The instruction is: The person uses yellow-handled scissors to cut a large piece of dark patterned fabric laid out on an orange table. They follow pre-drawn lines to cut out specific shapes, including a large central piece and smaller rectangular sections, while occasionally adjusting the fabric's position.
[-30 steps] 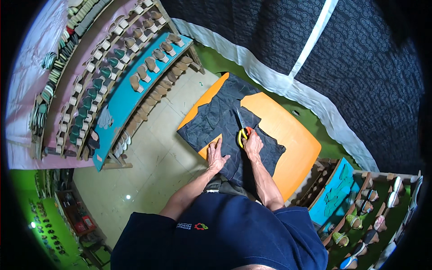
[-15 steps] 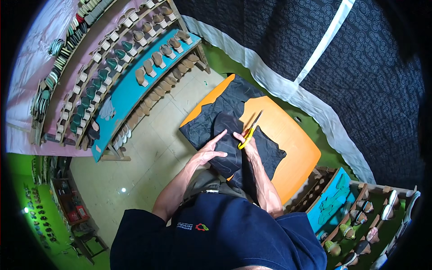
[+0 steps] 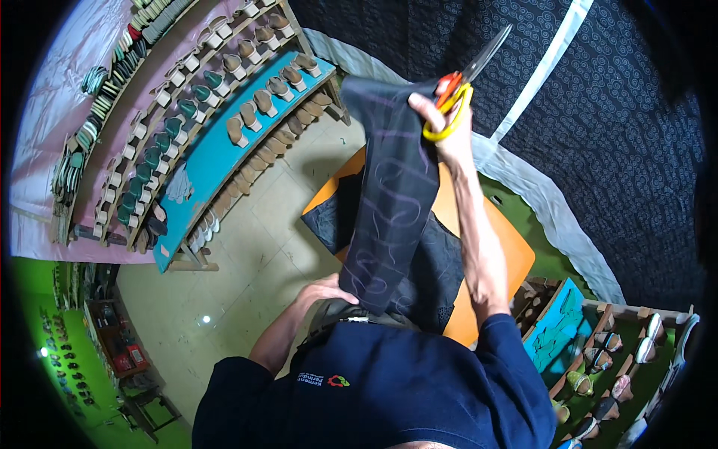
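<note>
A long black piece of material [image 3: 396,187] with pale curved outlines drawn on it is stretched between my hands. My right hand [image 3: 447,123], raised far out, pinches its upper end and also holds scissors [image 3: 446,133] with yellow and red handles. The scissor blades point up and away to the right. Close to my waist, my left hand [image 3: 329,289] grips the lower end by its left corner. More black material [image 3: 441,262] lies crumpled on the orange table [image 3: 493,239], partly hidden behind the stretched piece.
On the left, tiered racks with a blue shelf [image 3: 202,161] hold rows of shoes [image 3: 262,101] and shoe lasts. A rack of colourful shoes [image 3: 609,374] stands at the lower right beside a blue board [image 3: 553,329]. A dark patterned curtain [image 3: 591,142] hangs beyond the table.
My right hand has risen far up and away with the scissors, pulling the black material out long. My left hand has drawn down toward my waist, holding the other end.
</note>
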Action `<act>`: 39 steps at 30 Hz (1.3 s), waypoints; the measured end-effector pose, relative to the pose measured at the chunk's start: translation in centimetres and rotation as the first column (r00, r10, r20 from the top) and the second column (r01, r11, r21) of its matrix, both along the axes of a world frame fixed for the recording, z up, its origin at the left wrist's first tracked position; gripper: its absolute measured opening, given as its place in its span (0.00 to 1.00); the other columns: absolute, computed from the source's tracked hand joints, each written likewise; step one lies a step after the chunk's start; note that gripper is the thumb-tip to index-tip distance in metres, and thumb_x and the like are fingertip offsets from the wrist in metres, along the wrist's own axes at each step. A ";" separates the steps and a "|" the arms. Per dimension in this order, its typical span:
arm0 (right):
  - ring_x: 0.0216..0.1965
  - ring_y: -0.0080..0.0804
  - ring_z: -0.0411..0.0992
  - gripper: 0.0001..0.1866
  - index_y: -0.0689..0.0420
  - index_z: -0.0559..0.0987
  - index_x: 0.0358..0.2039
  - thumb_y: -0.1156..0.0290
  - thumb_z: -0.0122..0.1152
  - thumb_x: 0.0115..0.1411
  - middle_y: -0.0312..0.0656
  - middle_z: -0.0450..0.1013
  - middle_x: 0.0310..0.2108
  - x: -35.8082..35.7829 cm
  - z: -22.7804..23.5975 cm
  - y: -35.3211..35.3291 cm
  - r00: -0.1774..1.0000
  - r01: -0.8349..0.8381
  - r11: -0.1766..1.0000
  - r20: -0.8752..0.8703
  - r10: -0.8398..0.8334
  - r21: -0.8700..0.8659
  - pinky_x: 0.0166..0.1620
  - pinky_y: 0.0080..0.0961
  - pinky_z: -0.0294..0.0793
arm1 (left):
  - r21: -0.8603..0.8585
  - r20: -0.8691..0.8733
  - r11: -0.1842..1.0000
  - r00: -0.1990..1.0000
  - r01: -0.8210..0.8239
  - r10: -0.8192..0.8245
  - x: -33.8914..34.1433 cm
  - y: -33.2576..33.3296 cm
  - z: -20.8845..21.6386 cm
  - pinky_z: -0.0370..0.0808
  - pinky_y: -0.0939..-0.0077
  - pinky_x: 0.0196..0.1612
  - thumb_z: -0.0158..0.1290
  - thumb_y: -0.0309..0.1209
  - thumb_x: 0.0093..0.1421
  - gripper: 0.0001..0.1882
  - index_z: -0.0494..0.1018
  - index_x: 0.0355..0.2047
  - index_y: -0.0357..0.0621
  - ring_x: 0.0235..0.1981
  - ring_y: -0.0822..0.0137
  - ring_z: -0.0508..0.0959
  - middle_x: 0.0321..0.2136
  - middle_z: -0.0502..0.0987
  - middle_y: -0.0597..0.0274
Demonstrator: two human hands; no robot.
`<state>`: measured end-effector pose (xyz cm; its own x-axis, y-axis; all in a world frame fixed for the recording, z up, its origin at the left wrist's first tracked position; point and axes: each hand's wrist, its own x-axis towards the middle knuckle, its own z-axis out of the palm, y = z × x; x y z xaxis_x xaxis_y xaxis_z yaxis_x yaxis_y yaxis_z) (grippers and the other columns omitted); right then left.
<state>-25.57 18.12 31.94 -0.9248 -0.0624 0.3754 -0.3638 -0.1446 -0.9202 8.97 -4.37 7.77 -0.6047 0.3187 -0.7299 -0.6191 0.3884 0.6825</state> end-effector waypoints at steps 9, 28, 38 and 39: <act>0.30 0.49 0.79 0.27 0.56 0.72 0.47 0.52 0.73 0.58 0.51 0.78 0.29 -12.3 -5.4 3.2 0.954 0.274 0.819 -0.248 -0.166 0.504 0.36 0.40 0.74 | 0.177 -0.110 0.848 0.847 -0.499 0.521 -6.9 -7.9 5.6 0.75 0.71 0.54 0.67 0.28 0.57 0.22 0.78 0.50 0.34 0.45 0.70 0.81 0.45 0.83 0.60; 0.41 0.52 0.81 0.26 0.52 0.78 0.56 0.59 0.69 0.58 0.52 0.82 0.39 14.2 -24.0 12.7 0.789 0.003 0.491 0.300 -0.536 0.871 0.44 0.46 0.78 | -0.822 -0.478 0.460 0.846 -0.336 -0.236 -15.3 -8.5 0.5 0.62 0.53 0.69 0.69 0.38 0.50 0.44 0.65 0.66 0.44 0.66 0.42 0.64 0.64 0.66 0.42; 0.50 0.57 0.76 0.24 0.57 0.69 0.55 0.71 0.64 0.59 0.52 0.76 0.53 37.3 -26.7 16.6 0.820 -0.023 0.531 0.320 -0.475 0.847 0.47 0.48 0.77 | -0.409 -0.764 0.809 0.326 0.423 -0.557 -4.0 10.4 -2.8 0.58 0.53 0.71 0.55 0.34 0.64 0.25 0.72 0.62 0.52 0.69 0.47 0.61 0.67 0.63 0.44; 0.52 0.57 0.75 0.24 0.58 0.69 0.55 0.71 0.65 0.59 0.53 0.74 0.57 38.9 -27.4 16.5 0.841 -0.017 0.504 0.285 -0.460 0.863 0.49 0.48 0.78 | -0.395 -0.758 0.814 0.350 0.425 -0.550 -3.2 11.4 -3.0 0.56 0.52 0.72 0.54 0.34 0.65 0.25 0.71 0.64 0.51 0.70 0.47 0.60 0.67 0.62 0.43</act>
<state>13.29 34.65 4.51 -0.9797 0.1191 -0.1612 0.1939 0.7671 -0.6115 5.75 7.05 4.80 -0.6853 0.7268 -0.0461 0.5182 0.5311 0.6704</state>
